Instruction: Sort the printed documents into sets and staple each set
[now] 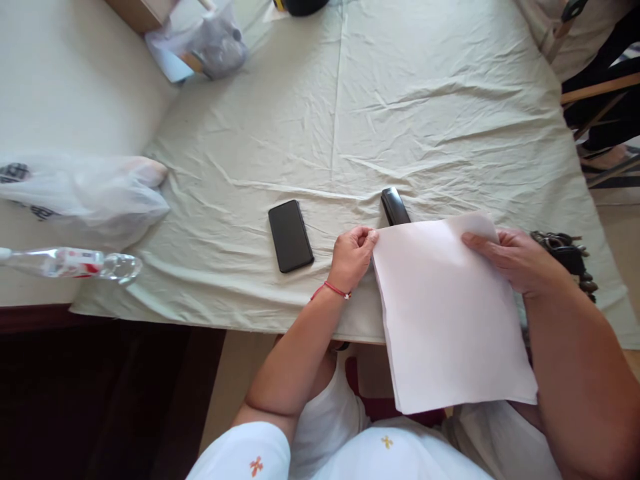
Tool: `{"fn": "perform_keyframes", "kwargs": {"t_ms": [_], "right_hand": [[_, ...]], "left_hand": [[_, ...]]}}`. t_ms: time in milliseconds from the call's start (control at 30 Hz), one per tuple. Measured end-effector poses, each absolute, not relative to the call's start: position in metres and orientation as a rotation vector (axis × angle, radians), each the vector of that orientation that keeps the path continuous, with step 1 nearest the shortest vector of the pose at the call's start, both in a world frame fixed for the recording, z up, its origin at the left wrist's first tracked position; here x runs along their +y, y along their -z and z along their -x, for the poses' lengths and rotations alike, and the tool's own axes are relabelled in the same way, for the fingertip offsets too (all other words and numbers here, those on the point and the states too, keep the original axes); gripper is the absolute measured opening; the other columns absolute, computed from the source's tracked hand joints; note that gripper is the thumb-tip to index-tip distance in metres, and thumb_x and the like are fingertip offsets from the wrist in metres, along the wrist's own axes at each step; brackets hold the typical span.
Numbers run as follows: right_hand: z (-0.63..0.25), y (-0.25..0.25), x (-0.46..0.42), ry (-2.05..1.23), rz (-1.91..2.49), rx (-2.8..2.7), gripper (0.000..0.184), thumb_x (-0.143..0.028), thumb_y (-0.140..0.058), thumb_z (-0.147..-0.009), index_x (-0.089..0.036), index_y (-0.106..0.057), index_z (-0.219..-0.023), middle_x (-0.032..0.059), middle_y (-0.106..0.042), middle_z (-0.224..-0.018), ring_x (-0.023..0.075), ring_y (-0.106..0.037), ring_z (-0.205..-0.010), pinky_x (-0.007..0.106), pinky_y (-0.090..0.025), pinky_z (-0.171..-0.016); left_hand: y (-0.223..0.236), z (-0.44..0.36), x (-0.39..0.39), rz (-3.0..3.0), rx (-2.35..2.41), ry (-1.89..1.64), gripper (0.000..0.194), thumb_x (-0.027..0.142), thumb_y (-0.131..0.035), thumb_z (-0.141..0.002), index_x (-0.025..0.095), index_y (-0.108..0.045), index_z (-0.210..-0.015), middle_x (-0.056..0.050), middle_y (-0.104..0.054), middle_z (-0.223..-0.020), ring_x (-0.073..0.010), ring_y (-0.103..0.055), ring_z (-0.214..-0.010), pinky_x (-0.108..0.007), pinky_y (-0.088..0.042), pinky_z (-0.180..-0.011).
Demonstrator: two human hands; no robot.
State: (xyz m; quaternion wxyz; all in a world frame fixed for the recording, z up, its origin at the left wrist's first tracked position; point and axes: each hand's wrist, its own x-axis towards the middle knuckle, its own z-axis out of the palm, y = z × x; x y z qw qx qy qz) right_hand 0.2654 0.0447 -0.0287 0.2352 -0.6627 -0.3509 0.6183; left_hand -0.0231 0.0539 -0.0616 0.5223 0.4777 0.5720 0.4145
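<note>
A stack of white paper sheets (450, 313) is held over the table's front edge, its lower part above my lap. My left hand (354, 252) pinches the stack at its upper left corner. On the upper right edge, my right hand (510, 257) grips it with the thumb lying on top and the fingers hidden underneath. Just behind the paper's top edge lies a black stapler-like object (395, 205), partly covered by the sheets. A black smartphone (291, 236) rests to the left of my left hand.
A wrinkled pale green cloth (240, 153) covers the table. At left are a white plastic bag (90, 197) and a clear water bottle (75, 263) lying on its side. Another plastic bag (217, 43) sits farther back. Keys (565, 250) with a dark pouch lie beyond my right forearm.
</note>
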Motion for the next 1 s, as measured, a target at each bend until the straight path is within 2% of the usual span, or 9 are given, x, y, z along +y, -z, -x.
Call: {"fn": "perform_keyframes", "kwargs": {"t_ms": [167, 400, 700, 1000], "right_hand": [[-0.270, 0.024, 0.044, -1.690, 1.846, -1.096, 0.048, -0.063, -0.088, -0.068, -0.018, -0.072, -0.075, 0.0022, -0.075, -0.065, 0.0166, -0.066, -0.049, 0.021, -0.050, -0.040], [-0.280, 0.024, 0.037, -1.726, 1.755, -1.074, 0.050, -0.063, -0.091, -0.064, -0.018, -0.074, -0.076, 0.0050, -0.077, -0.068, 0.0211, -0.069, -0.051, 0.026, -0.055, -0.041], [-0.274, 0.021, 0.032, -1.635, 1.755, -0.834, 0.055, -0.059, -0.101, -0.047, -0.019, -0.080, -0.079, 0.0071, -0.079, -0.072, 0.0223, -0.071, -0.052, 0.029, -0.059, -0.041], [-0.281, 0.024, 0.033, -1.627, 1.754, -0.831, 0.051, -0.055, -0.100, -0.053, -0.019, -0.081, -0.083, 0.0081, -0.081, -0.077, 0.0240, -0.074, -0.056, 0.031, -0.062, -0.045]], "left_hand": [[0.059, 0.022, 0.056, -1.282, 1.416, -0.920, 0.025, 0.038, -0.061, -0.090, 0.013, -0.063, -0.084, 0.000, -0.051, -0.068, -0.0120, -0.046, -0.064, -0.025, -0.035, -0.058], [0.051, 0.016, 0.050, -1.076, 1.208, -0.828, 0.046, 0.057, -0.068, -0.081, 0.014, -0.059, -0.090, 0.000, -0.047, -0.072, -0.0099, -0.039, -0.061, -0.023, -0.030, -0.053], [0.048, 0.013, 0.048, -1.078, 1.169, -0.801, 0.045, 0.056, -0.072, -0.078, 0.013, -0.060, -0.087, 0.001, -0.046, -0.068, -0.0086, -0.036, -0.058, -0.024, -0.026, -0.052], [0.048, 0.015, 0.046, -1.089, 1.147, -0.759, 0.048, 0.056, -0.074, -0.078, 0.011, -0.061, -0.093, -0.001, -0.052, -0.074, -0.0095, -0.042, -0.064, -0.023, -0.032, -0.057]]}}
